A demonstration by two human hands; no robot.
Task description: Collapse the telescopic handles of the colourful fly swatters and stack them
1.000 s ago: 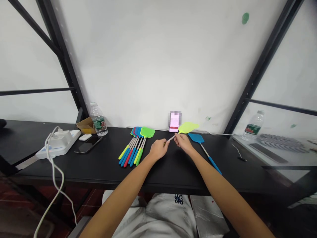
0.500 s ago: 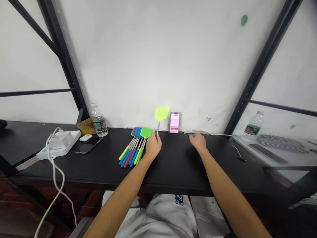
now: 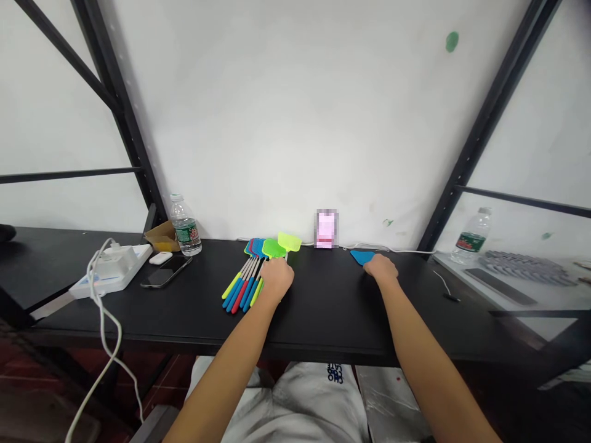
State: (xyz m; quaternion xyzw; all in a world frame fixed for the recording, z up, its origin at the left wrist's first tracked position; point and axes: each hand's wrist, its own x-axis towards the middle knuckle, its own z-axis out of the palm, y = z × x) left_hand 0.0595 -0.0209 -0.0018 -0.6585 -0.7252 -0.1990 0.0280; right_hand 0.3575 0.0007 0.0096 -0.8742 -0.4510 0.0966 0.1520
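My left hand (image 3: 277, 278) is curled down over the near side of a fanned row of plastic fly swatters (image 3: 242, 290), their blue, red and yellow-green handle ends pointing toward me and their flat heads bunched toward the far edge of the black worktop (image 3: 323, 320). Just past my fingers, a lime-yellow mesh swatter head (image 3: 289, 242) lies over the edge of a bright green swatter head (image 3: 273, 248) on top of the row. Its handle is hidden by my hand, so I cannot tell whether that grip is pinching it or only pressing on it. My right hand (image 3: 381, 269) rests palm down, well apart from the row, with its fingers against a flat blue swatter head (image 3: 361, 257) near the wall. I cannot tell if that grip is closed on it. As things lie, the lime swatter sits almost with the row and the blue one alone lies apart, so I judge the blue one is what my next reach calls for.
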